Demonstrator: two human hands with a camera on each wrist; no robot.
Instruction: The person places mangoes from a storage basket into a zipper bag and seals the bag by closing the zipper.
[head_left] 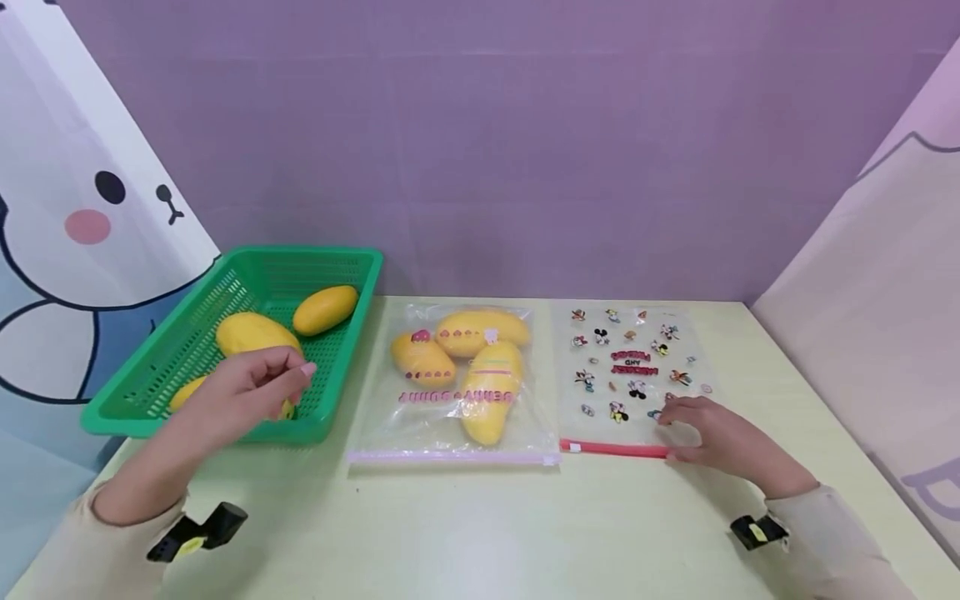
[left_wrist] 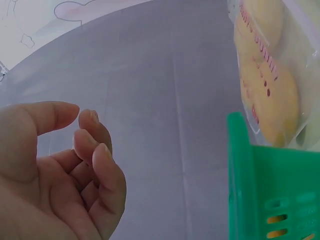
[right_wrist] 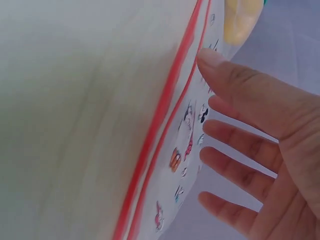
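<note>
Over the near side of a green basket (head_left: pixel 341 392) hovers my left hand (head_left: pixel 251 387). Its fingers curve loosely toward the thumb, with nothing between them in the left wrist view. Inside the basket lie a mango (head_left: pixel 326 310) at the back and a larger yellow fruit (head_left: pixel 251 332), partly hidden by that hand. My right hand (head_left: pixel 720 435) is at the lower right corner of a flat clear zip bag (head_left: pixel 600 417) with cartoon prints and a red slider strip. The right wrist view shows its fingers spread and relaxed beside the bag, gripping nothing.
Between basket and printed bag lies another clear zip bag (head_left: pixel 382 425) with a pink strip, holding three yellow mangoes (head_left: pixel 491 400). All stand on a pale table (head_left: pixel 465 533). A purple cloth (head_left: pixel 525 167) hangs behind the table's back edge.
</note>
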